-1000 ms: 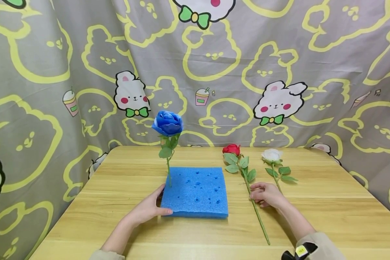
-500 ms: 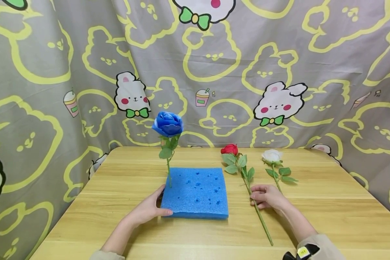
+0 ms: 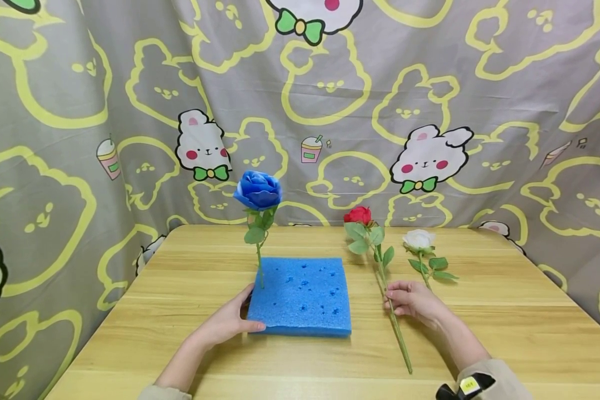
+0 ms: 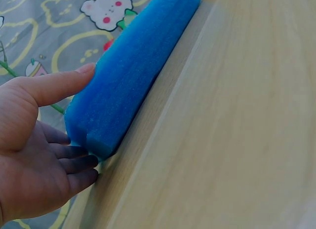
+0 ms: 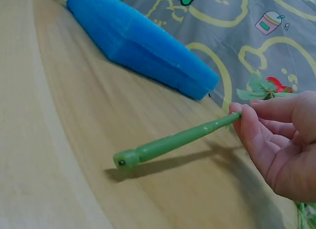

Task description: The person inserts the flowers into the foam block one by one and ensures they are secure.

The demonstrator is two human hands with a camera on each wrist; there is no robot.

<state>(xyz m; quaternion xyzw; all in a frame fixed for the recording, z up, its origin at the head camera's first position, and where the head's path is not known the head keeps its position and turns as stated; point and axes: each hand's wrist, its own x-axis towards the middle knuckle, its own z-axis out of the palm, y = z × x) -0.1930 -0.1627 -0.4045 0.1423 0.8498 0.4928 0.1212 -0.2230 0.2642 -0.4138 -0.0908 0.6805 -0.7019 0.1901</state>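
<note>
A blue foam block [image 3: 300,294] dotted with small holes lies mid-table. Near its left edge, a blue artificial rose [image 3: 258,191] stands upright with its stem in the foam. My left hand [image 3: 227,321] holds the block's front left corner, thumb on the front edge and fingers along the left side. To the right of the block, my right hand [image 3: 414,300] pinches the stem of a red artificial rose [image 3: 358,215] between thumb and fingertips. In the right wrist view, the stem's cut end [image 5: 126,160] hangs above the tabletop, casting a shadow.
Beyond my right hand, a white artificial rose [image 3: 418,239] lies on the wooden table [image 3: 180,266], its lower stem hidden behind that hand and forearm. A grey curtain [image 3: 340,100] with cartoon prints hangs behind the table.
The red rose's head has risen, and its stem now shows apart from its shadow. My right hand has shifted slightly with it; my left hand and the foam block stay put.
</note>
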